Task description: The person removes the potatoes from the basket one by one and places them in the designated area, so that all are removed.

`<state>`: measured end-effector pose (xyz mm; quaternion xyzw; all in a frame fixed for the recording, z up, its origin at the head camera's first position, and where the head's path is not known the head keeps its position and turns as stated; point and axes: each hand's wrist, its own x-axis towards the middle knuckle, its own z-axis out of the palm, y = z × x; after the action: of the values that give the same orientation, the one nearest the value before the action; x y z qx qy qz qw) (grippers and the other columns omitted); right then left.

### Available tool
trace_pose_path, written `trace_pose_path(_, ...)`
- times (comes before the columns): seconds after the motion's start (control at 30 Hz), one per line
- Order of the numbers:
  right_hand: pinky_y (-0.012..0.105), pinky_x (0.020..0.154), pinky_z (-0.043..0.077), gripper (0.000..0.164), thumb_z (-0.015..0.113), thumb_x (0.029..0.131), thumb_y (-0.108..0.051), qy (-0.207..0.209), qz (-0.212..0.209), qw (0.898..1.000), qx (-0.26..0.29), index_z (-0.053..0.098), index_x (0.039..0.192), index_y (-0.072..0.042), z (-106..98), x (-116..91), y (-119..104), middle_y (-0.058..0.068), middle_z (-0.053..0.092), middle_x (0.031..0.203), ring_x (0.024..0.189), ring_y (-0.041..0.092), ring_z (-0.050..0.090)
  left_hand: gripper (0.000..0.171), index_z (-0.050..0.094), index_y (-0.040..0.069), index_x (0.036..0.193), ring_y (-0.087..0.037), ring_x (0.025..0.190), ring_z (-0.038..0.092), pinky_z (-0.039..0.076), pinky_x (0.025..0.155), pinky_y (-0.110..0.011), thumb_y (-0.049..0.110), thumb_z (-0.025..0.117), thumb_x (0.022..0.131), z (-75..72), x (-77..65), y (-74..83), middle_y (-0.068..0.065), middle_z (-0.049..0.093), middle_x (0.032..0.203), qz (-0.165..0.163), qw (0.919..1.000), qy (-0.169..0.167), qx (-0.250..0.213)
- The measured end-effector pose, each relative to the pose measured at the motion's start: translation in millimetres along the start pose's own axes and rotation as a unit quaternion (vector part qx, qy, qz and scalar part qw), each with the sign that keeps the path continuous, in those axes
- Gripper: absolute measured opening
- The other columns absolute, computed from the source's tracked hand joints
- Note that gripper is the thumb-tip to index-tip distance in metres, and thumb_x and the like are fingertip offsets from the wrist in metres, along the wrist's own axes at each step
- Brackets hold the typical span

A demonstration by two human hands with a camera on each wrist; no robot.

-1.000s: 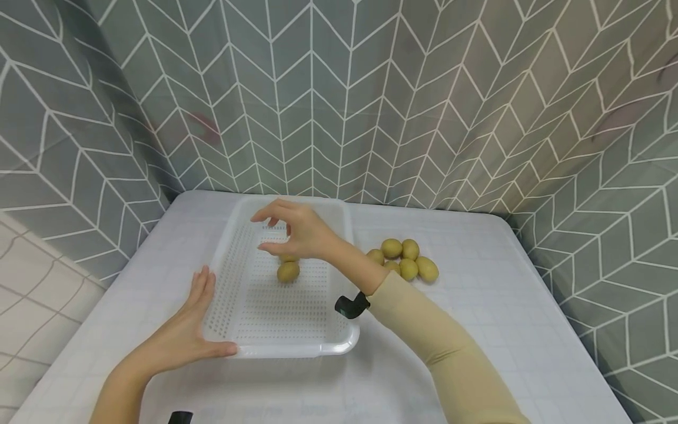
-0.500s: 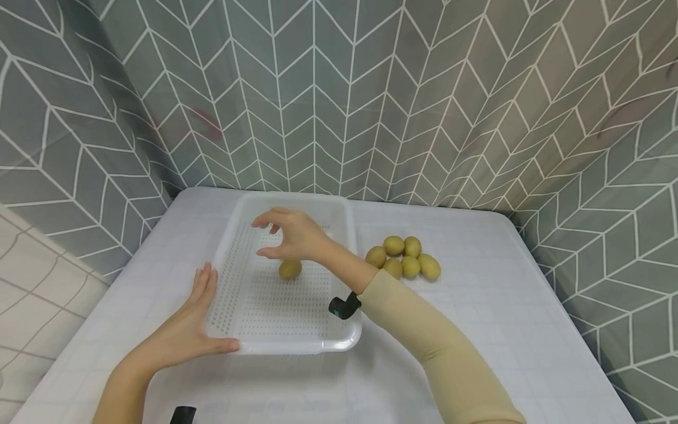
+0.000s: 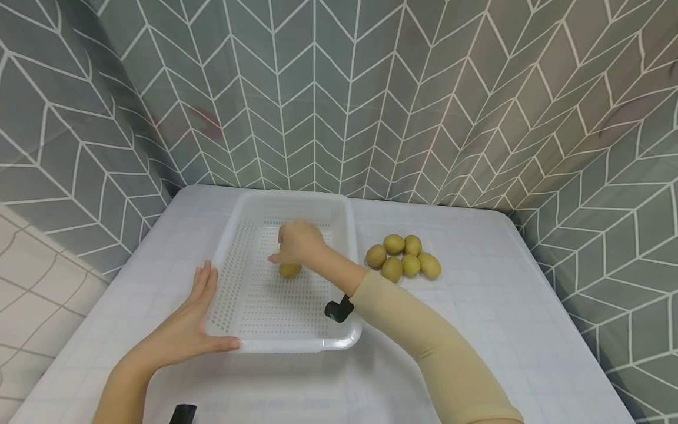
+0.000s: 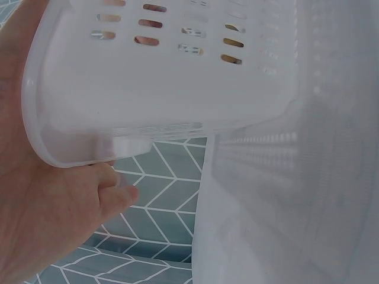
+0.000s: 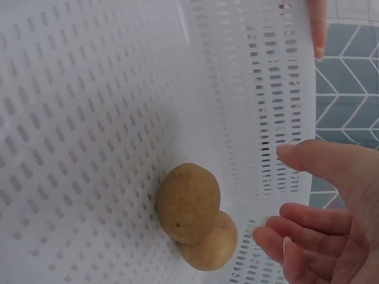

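Observation:
A white perforated plastic basket (image 3: 259,321) lies on the table. My left hand (image 3: 177,335) rests against its near left corner, with straight fingers along the left side and the thumb on the front rim. Two potatoes sit together on the basket floor: a nearer potato (image 5: 188,204) and a second potato (image 5: 210,245) partly behind it in the right wrist view. My right hand (image 3: 302,242) hovers over them inside the basket, holding nothing. Its fingers are loosely bent, with a gap between thumb and fingertips in the right wrist view.
To the right of the basket, several potatoes (image 3: 410,265) lie in a loose cluster on the white-covered table (image 3: 492,306). A grey curtain (image 3: 328,118) with a white chevron pattern stands behind and at both sides. Black camera mounts (image 3: 339,309) are at the wrists.
My right hand's fingers have drawn in from a wide C shape to a looser bend, and the hand has shifted slightly right. The left hand stays at the basket corner.

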<state>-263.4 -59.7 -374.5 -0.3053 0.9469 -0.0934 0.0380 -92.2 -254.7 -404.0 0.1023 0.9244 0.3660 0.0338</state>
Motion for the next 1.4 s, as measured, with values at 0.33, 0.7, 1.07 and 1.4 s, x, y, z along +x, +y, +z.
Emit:
trace_pose_path(0.33,0.020,0.042,0.033,0.033,0.077,0.072,-0.026,-0.062,0.006,0.997,-0.049,0.048,0.060,-0.017,12,-4,-2,-0.006,0.045,0.051,0.050,0.009,0.042,0.138,-0.008,-0.006,0.149,-0.036,0.141,-0.022,0.013,0.099,-0.075,0.043,0.087,0.063,0.7,-0.9,0.1,-0.016,-0.023,0.156,0.005,0.9999,0.001,-0.012)
trace_pose_path(0.7,0.022,0.049,0.039,0.015,0.076,0.074,-0.018,-0.077,-0.001,0.997,-0.020,0.061,0.074,-0.013,17,-7,0,-0.003,0.058,0.063,0.058,0.012,0.049,0.138,-0.008,-0.005,0.149,-0.034,0.141,-0.023,0.012,0.099,-0.075,0.042,0.088,0.063,0.1,-1.1,0.3,-0.015,-0.024,0.156,0.008,0.9999,0.002,-0.013)
trace_pose_path(1.07,0.029,0.078,0.053,0.053,0.079,0.077,-0.029,-0.117,-0.046,0.985,-0.121,0.063,0.125,-0.015,23,-6,-2,-0.001,0.062,0.118,0.097,0.013,0.060,0.137,-0.010,-0.004,0.150,-0.036,0.142,-0.022,0.014,0.099,-0.075,0.041,0.087,0.064,-0.1,-1.3,0.7,-0.015,-0.024,0.156,0.004,0.9998,-0.004,-0.019)
trace_pose_path(1.4,0.031,0.079,0.052,0.045,0.081,0.077,-0.033,-0.141,-0.110,0.965,-0.193,0.065,0.118,-0.023,27,-10,-5,-0.003,0.062,0.109,0.094,0.011,0.053,0.137,-0.010,-0.003,0.150,-0.035,0.141,-0.023,0.014,0.099,-0.075,0.041,0.088,0.064,-0.4,-0.8,1.2,-0.015,-0.025,0.155,0.000,0.9998,-0.004,-0.019)
